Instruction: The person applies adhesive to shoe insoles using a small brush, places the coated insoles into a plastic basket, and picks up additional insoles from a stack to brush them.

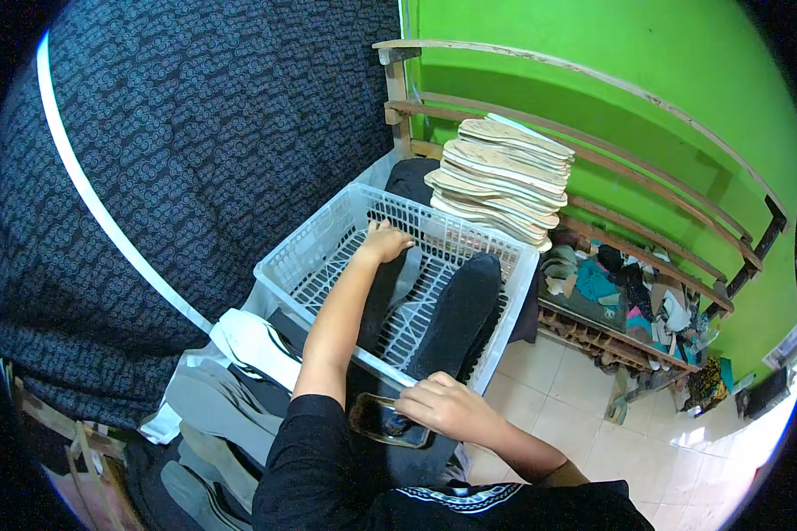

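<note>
My left hand (387, 241) reaches into a white plastic crate (285, 292), its fingers closed over the far end of a dark sole-shaped piece (383, 296) with a grey side. To the right in the crate lies a stack of black sole-shaped pieces (460, 310). My right hand (443, 405) is at the crate's near rim with curled fingers, its fingertips over a small dark tray (372, 418) with brown residue. What those fingers hold, if anything, is hidden.
Behind the crate, pale sole-shaped boards (505, 177) are stacked against a wooden bench back (593, 146). Grey soles (221, 398) lie at the near left. A patterned dark curtain (204, 159) hangs at left. Scraps (598, 283) heap on the bench at right, above a tiled floor (576, 416).
</note>
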Available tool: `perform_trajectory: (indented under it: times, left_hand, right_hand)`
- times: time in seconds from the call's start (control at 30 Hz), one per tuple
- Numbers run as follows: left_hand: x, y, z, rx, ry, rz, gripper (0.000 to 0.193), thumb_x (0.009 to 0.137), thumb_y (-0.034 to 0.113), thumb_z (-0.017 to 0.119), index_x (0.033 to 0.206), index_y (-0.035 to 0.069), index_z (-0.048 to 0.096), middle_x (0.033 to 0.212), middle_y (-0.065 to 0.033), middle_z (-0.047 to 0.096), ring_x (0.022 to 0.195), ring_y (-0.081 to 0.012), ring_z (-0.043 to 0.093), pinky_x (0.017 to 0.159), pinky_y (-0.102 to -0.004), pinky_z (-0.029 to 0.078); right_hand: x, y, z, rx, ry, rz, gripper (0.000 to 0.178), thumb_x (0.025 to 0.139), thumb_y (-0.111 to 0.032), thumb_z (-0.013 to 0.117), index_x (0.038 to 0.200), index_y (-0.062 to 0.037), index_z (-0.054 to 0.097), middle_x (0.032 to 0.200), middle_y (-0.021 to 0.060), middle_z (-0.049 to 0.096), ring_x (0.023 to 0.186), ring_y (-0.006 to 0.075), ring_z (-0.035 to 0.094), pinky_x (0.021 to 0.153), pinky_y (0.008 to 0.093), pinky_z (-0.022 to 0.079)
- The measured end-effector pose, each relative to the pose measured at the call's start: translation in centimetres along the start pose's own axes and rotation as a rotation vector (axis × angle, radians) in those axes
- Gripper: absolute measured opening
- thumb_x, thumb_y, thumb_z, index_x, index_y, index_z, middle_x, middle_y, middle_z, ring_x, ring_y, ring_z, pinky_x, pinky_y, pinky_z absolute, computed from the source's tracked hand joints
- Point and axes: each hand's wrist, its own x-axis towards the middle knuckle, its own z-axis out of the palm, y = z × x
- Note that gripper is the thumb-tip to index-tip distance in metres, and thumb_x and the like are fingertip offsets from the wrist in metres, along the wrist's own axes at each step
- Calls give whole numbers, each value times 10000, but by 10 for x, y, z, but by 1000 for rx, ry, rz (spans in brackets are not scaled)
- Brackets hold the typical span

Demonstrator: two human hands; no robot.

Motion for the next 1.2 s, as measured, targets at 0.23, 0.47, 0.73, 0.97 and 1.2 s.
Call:
perform_trajectory:
  times: [0.23, 0.47, 0.73, 0.97, 1.2]
  left_hand:
    - [-12, -2, -8, -165, -136, -158, 375, 844, 421, 293, 1073, 212, 504, 1110, -69, 486, 1079, -322, 356, 880, -569, 174]
    - [-68, 22, -63, -269, 216, -87, 367, 834, 421, 334, 1028, 173, 524, 1072, -34, 504, 1026, -273, 404, 825, -549, 233]
    - [-209, 56, -97, -461, 673, -165, 261, 818, 325, 415, 974, 169, 555, 974, -24, 535, 918, -243, 441, 782, -397, 280]
    - [-361, 101, -88, -511, 800, -373, 207, 782, 205, 488, 948, 99, 552, 964, -50, 541, 914, -215, 463, 804, -327, 287]
    - [-523, 113, -72, -408, 928, -823, 225, 779, 211, 493, 962, 93, 550, 955, -77, 550, 889, -240, 492, 788, -329, 351]
  right_hand:
    - [-2, 2, 4, -10, 43, -9, 182, 680, -105, 467, 854, -66, 503, 749, 27, 478, 745, 145, 496, 669, 254, 374]
    - [-4, -6, 5, -9, 45, 62, 108, 718, -165, 539, 781, -91, 492, 710, 27, 499, 729, 164, 505, 684, 296, 354]
    - [12, -37, 8, 18, 136, 44, 122, 717, -153, 554, 802, -80, 505, 807, 37, 526, 808, 174, 508, 747, 317, 332]
    - [41, -95, 42, 166, 210, -77, 126, 694, -115, 583, 788, -75, 509, 830, 41, 532, 788, 189, 511, 760, 329, 325]
    - [57, -153, 92, 396, -12, -250, 125, 724, -158, 561, 798, -72, 510, 815, 55, 534, 778, 204, 508, 730, 320, 343]
